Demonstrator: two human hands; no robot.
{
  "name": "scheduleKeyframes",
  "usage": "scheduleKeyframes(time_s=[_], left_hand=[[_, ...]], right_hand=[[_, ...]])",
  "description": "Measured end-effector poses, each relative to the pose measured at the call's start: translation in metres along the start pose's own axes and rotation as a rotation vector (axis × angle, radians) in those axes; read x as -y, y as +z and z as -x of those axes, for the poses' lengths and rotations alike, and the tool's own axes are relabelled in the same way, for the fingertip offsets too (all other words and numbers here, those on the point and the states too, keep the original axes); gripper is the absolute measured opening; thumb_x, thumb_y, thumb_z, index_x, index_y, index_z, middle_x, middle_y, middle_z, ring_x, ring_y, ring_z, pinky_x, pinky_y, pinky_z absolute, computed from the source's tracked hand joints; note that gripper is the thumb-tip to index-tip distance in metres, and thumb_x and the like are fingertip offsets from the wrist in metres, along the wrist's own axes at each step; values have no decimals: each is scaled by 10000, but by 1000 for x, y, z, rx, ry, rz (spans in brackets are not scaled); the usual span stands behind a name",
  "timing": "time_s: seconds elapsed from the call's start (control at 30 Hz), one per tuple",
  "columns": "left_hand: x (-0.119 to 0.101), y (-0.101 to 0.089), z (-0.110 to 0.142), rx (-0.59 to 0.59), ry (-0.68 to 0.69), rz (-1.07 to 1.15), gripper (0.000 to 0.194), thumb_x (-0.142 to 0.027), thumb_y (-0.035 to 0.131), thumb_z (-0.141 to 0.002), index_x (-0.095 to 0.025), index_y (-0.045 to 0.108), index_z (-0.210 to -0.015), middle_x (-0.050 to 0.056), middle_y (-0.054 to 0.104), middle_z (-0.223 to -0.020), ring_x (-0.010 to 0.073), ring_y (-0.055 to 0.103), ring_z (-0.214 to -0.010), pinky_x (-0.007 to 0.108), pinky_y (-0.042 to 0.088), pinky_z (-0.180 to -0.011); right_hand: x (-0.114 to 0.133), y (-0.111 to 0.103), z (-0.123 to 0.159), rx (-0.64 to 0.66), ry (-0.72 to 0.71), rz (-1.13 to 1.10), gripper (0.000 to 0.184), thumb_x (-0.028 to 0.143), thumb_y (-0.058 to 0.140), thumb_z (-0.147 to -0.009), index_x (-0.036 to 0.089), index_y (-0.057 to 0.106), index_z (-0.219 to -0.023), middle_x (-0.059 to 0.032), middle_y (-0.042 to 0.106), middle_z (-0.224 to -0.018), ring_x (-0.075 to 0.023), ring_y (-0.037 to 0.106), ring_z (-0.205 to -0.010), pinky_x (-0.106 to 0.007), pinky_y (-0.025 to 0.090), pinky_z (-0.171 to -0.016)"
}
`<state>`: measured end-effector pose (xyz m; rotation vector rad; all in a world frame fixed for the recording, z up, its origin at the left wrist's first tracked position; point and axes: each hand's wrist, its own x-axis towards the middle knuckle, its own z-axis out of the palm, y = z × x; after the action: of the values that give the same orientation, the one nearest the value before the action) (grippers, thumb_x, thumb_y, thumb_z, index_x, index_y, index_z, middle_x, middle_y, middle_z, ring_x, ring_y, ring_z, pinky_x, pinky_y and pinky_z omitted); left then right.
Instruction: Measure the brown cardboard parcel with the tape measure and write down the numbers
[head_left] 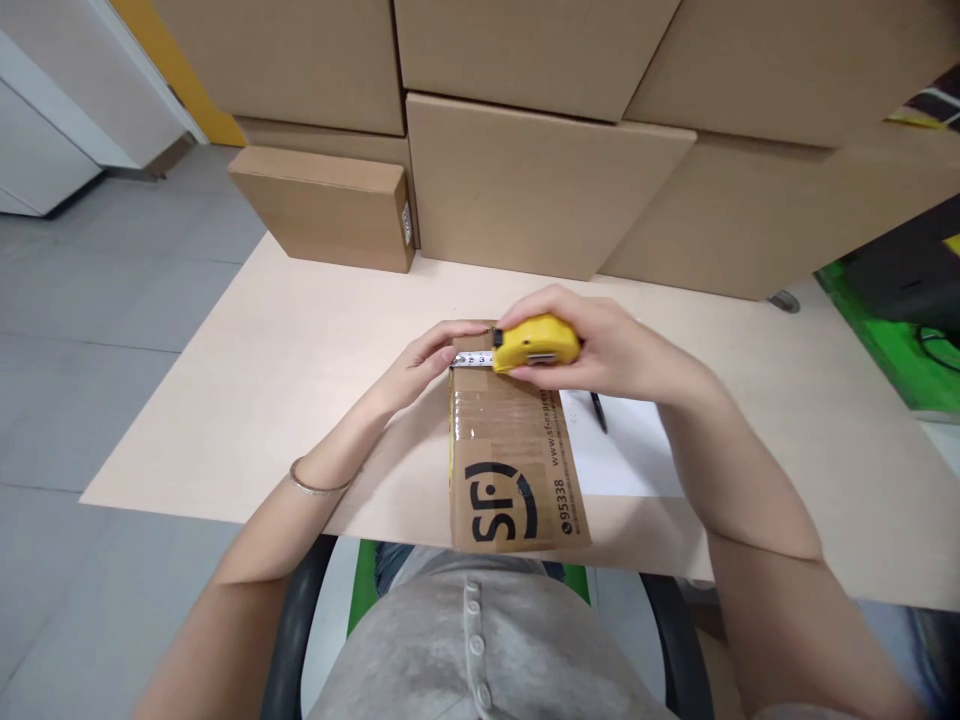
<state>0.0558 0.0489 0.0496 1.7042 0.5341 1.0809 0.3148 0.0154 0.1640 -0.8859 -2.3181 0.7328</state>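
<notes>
A small cardboard box (512, 470) with black printing and clear tape lies on the pale table (247, 400) right in front of me. My right hand (600, 345) is closed around a yellow tape measure (534, 343) at the box's far edge. A short length of white tape blade (472, 359) runs left from it along that edge. My left hand (424, 365) pinches the blade's end at the box's far left corner. A thin bracelet sits on my left wrist.
A white sheet of paper (626, 455) with a black pen (598, 411) lies to the right of the box. Large cardboard boxes (540, 180) are stacked along the table's far side, a smaller flat one (326, 205) at the left. A green and black object (911, 330) stands at the right.
</notes>
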Motion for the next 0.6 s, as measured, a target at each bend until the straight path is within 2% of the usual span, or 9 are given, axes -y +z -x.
scheduleKeyframes(time_s=[0.07, 0.13, 0.23, 0.27, 0.33, 0.4, 0.47, 0.53, 0.6], left_hand=[[5, -1, 1, -19, -8, -9, 468, -604, 577, -1015, -284, 745, -1313, 80, 747, -1384, 313, 665, -1328, 502, 475, -1190], [7, -4, 3, -8, 8, -42, 558, -660, 471, -1038, -284, 711, -1373, 88, 715, -1440, 328, 632, -1374, 525, 443, -1218], [-2, -8, 15, -24, 101, -259, 705, -740, 307, -1039, -316, 583, -1530, 92, 563, -1617, 334, 480, -1526, 551, 330, -1295], [-8, -8, 22, -64, 145, -373, 729, -751, 292, -1034, -326, 521, -1579, 91, 508, -1660, 331, 429, -1561, 557, 302, -1310], [-23, -4, 41, -165, 262, -575, 768, -761, 294, -1025, -314, 438, -1633, 108, 465, -1681, 332, 418, -1565, 568, 324, -1300], [-35, 6, 63, -206, 474, -698, 807, -817, 341, -973, -324, 496, -1593, 99, 498, -1644, 340, 492, -1508, 569, 361, -1285], [-41, 19, 84, -171, 684, -782, 779, -893, 466, -863, -414, 618, -1458, 44, 604, -1539, 333, 602, -1397, 570, 398, -1267], [-40, 32, 100, 7, 690, -813, 600, -858, 651, -773, -535, 694, -1276, -19, 742, -1312, 313, 708, -1228, 596, 439, -1230], [-34, 40, 109, 137, 531, -712, 432, -654, 836, -727, -547, 743, -1135, -23, 791, -1139, 318, 748, -1125, 647, 458, -1197]], right_hand=[[2, 16, -12, 9, 26, 47, 506, 351, 737, -892, 286, 620, -1380, -54, 750, -1293, -270, 742, -1041, -405, 576, -888], [4, 30, -18, -21, 51, 56, 599, 371, 724, -898, 284, 561, -1467, -77, 729, -1360, -291, 741, -1077, -438, 580, -915], [2, 39, -15, -172, 31, -75, 579, 470, 791, -858, 276, 605, -1371, -80, 732, -1338, -297, 735, -1112, -448, 593, -930], [-1, 40, -12, -254, 47, -163, 551, 510, 815, -837, 279, 622, -1300, -73, 746, -1286, -280, 747, -1050, -431, 609, -875], [-9, 38, -6, -436, 140, -372, 521, 591, 833, -806, 287, 624, -1175, -47, 769, -1118, -216, 739, -792, -364, 599, -659], [-23, 36, -2, -583, 258, -575, 509, 655, 821, -789, 278, 620, -1066, -19, 755, -936, -143, 618, -545, -294, 481, -461], [-39, 35, 1, -651, 339, -739, 522, 692, 815, -760, 256, 621, -972, -9, 738, -845, -89, 494, -444, -253, 357, -375], [-54, 38, 2, -608, 424, -887, 529, 693, 814, -739, 235, 623, -923, -11, 747, -839, -53, 410, -420, -227, 268, -347], [-64, 42, 3, -518, 522, -1011, 525, 671, 820, -720, 227, 621, -916, 5, 740, -816, -36, 360, -418, -212, 213, -345]])
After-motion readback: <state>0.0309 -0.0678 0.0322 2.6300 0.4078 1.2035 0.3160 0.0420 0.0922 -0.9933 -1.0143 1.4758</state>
